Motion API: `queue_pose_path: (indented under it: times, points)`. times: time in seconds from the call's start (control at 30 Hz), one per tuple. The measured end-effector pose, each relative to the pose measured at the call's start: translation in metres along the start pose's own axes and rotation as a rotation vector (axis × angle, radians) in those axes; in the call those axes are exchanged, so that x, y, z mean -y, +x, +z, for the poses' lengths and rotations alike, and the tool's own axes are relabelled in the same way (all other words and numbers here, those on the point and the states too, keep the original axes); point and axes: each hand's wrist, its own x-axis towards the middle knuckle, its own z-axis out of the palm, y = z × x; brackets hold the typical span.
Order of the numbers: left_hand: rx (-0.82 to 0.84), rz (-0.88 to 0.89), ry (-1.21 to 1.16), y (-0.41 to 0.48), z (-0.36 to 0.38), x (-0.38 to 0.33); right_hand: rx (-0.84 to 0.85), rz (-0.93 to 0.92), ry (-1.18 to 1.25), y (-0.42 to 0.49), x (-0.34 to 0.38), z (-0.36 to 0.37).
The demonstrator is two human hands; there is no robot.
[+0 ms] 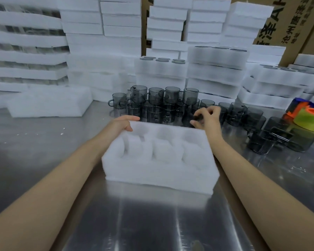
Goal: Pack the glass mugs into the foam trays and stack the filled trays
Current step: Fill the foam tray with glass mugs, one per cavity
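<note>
An empty foam tray (159, 176) sits on the steel table (43, 151). The left hand (124, 123) rests on its far-left corner, fingers nearly straight, gripping nothing. Just behind its far-right corner, the right hand (207, 117) curls thumb and fingers around 1 dark glass mug (198, 118). More mugs (154, 104) cluster behind the tray.

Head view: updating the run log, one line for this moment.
white foam tray: cavities empty | left hand: rests on its far edge | right hand: pinches smoky grey glass mug behind it
</note>
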Motion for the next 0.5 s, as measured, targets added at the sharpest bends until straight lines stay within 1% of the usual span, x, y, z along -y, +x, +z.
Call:
queue_pose_path:
  times: [0.1,0.2,0.3,0.37,0.43,0.5]
  points:
    - [-0.094,0.008,-0.022,-0.002,0.007,0.003,-0.08,0.033,0.023,0.003,0.009,-0.015]
    - [-0.191,0.04,-0.038,-0.005,0.016,0.006,-0.094,0.074,0.155,0.005,0.02,-0.033]
    - [-0.281,0.072,-0.081,-0.011,0.028,0.008,-0.044,0.084,0.38,-0.003,0.045,-0.039]
    - [-0.322,0.078,-0.128,-0.013,0.033,0.007,0.015,0.049,0.486,-0.012,0.067,-0.033]
    - [-0.336,0.088,-0.179,-0.015,0.035,0.005,0.072,-0.017,0.487,-0.023,0.087,-0.021]
    - [-0.326,0.111,-0.216,-0.016,0.036,0.003,0.092,-0.095,0.464,-0.035,0.1,-0.005]
